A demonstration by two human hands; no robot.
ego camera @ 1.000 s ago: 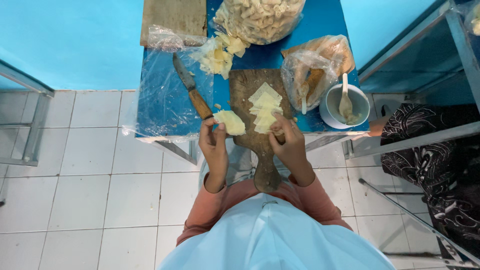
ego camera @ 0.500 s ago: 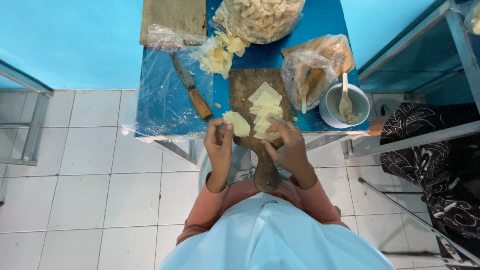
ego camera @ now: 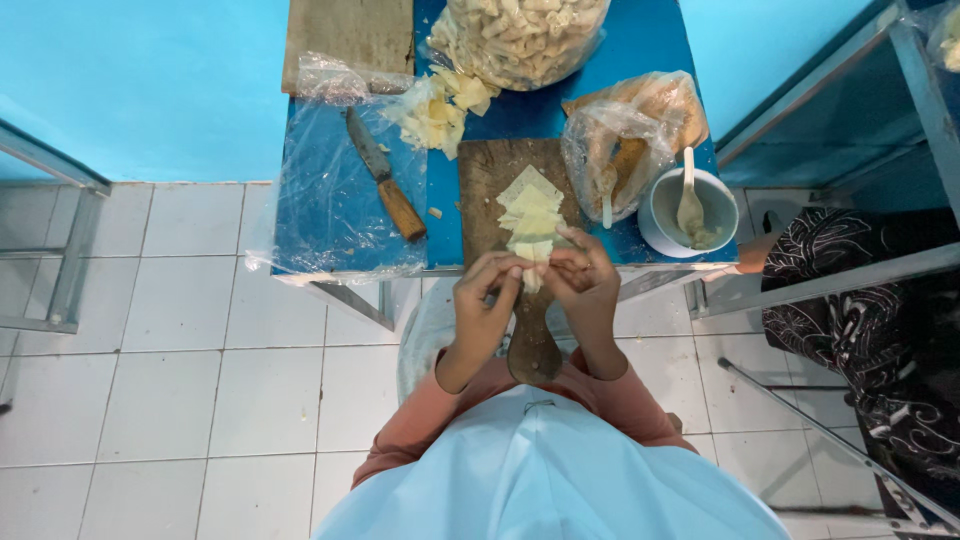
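Hands [ego camera: 530,285] now together, blue table [ego camera: 640,40], tiled floor [ego camera: 180,400]

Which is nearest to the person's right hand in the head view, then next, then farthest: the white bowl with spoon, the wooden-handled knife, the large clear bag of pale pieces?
From the right hand:
1. White bowl with spoon, to its right.
2. Wooden-handled knife, left across the board.
3. Large clear bag of pale pieces, at the table's far edge.

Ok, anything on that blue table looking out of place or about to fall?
The wooden cutting board overhangs the table edge, its handle jutting toward the person. A clear plastic sheet droops over the front-left edge, and small scraps lie beside the knife. Nothing looks spilled or broken.
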